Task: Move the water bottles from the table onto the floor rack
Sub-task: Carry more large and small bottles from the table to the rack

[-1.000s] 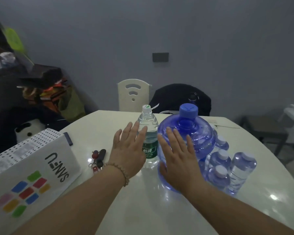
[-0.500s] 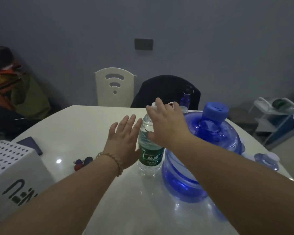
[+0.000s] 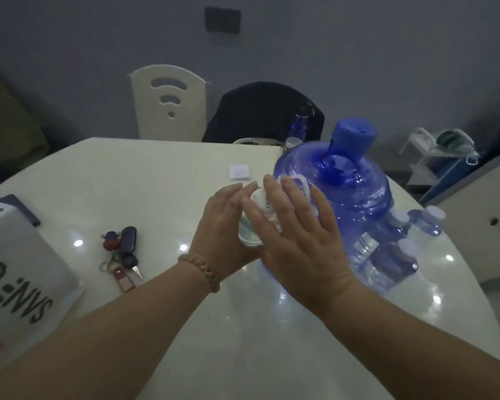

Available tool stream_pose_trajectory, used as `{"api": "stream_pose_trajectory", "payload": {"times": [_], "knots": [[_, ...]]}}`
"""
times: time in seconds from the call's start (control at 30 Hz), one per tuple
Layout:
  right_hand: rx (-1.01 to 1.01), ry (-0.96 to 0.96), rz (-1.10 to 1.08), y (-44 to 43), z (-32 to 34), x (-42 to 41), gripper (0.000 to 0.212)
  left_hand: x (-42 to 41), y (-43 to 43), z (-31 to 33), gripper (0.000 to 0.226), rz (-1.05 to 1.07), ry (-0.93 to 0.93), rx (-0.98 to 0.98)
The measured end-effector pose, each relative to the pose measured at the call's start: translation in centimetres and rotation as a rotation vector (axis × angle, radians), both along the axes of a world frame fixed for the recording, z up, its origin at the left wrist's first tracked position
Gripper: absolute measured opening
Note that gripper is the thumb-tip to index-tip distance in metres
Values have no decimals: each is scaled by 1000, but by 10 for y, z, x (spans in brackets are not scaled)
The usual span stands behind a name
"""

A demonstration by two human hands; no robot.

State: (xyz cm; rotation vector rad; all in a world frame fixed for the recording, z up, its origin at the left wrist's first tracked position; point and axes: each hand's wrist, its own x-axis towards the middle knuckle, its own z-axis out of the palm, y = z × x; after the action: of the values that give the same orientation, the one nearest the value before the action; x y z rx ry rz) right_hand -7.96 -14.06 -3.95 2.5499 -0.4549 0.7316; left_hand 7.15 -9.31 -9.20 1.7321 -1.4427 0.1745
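Both my hands have closed in since half a second ago: my right hand (image 3: 298,243), which was draped over the cap, now lies flat against the right side of the small clear bottle (image 3: 254,226), and my left hand (image 3: 224,226) presses its left side. Fingers on both are straight and spread, so I am sandwiching the bottle between my palms, not curling round it. The bottle stands on the near middle of the white table (image 3: 156,174), its white cap (image 3: 261,199) peeping out between my fingertips.

I judge this to be the first pick-up, with nothing yet carried to the rack. The next move calls for a firmer hold, then a straight lift clear of the big blue jug (image 3: 338,203) touching my right hand's far side.

Left of my hands lie the keys (image 3: 122,249). Right of the jug the small blue bottles (image 3: 425,220) wait their turn. Farther right, off the table, a white rack (image 3: 433,148) stands low; whether it is the target I cannot tell.
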Motion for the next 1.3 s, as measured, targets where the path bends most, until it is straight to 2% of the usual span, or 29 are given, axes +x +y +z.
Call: {"api": "stream_pose_trajectory", "payload": {"times": [0.1, 0.2, 0.3, 0.4, 0.53, 0.73, 0.87, 1.0, 1.1, 1.17, 1.3], "knots": [[-7, -38, 76, 18, -22, -43, 49, -30, 22, -15, 74, -85, -114, -164], [46, -31, 113, 34, -45, -84, 42, -59, 40, -32, 73, -190, -255, -202], [160, 36, 94, 38, -68, -129, 46, -98, 46, -51, 71, -261, -327, -117], [287, 111, 23, 32, -87, -176, 66, -138, 43, -62, 64, -272, -364, -24], [430, 310, -128, 25, -109, -231, 83, -193, 36, -76, 58, -308, -390, 147], [614, 477, -282, 22, -132, -271, 86, -255, 21, -90, 43, -331, -432, 324], [679, 494, -344, 23, -143, -270, 87, -269, 16, -94, 55, -278, -575, 622], [718, 533, -337, 21, -153, -272, 99, -259, 16, -90, 64, -354, -596, 622], [696, 506, -366, 21, -146, -261, 113, -223, 21, -84, 103, -393, -609, 670], [700, 460, -315, 21, -139, -242, 117, -188, 25, -80, 116, -356, -683, 740], [729, 407, -311, 15, -138, -202, 115, -126, 16, -72, 119, -233, -794, 867]]}}
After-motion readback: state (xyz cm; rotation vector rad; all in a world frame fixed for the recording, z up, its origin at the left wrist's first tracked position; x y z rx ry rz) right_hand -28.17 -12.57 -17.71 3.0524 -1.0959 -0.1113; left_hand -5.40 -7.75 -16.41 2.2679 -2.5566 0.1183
